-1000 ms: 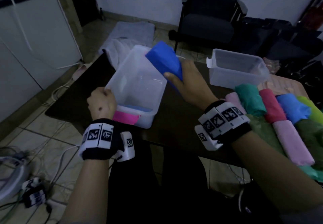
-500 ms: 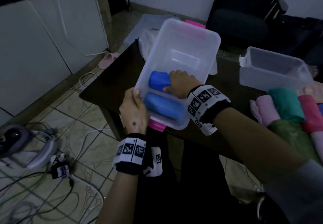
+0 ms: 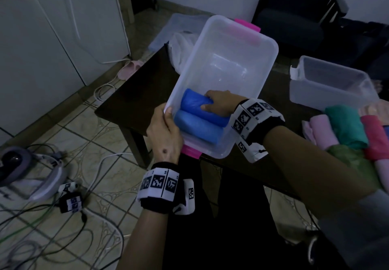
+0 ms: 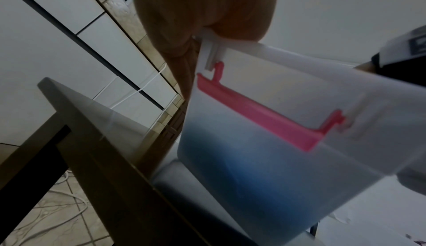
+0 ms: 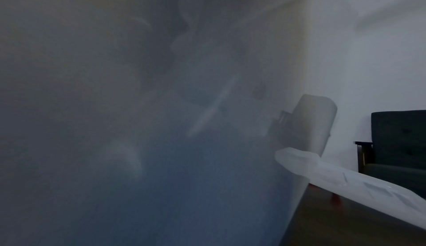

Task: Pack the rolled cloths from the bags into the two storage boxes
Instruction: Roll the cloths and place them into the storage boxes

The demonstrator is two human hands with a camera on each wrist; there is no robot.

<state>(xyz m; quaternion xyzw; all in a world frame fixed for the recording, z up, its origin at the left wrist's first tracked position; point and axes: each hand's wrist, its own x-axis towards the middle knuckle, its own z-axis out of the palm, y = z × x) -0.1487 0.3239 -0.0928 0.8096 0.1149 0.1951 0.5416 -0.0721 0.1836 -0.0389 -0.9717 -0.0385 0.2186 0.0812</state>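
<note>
- Head view: your left hand point(image 3: 166, 135) grips the near corner of the storage box point(image 3: 261, 73). Your right hand point(image 3: 219, 106) is curled on the second blue roll point(image 3: 194, 101), beside the first blue roll point(image 3: 199, 126). The second box point(image 3: 328, 84) looks empty; the rolls on the table point(image 3: 345, 128) wait.
- Left wrist: fingers clamp the rim by the pink latch point(image 4: 260, 115).
- Right wrist: only hazy box wall shows; you cannot tell the grip here.

Dark table point(image 3: 134, 92): two boxes point(image 3: 235, 59), rolled cloths point(image 3: 345, 126).
</note>
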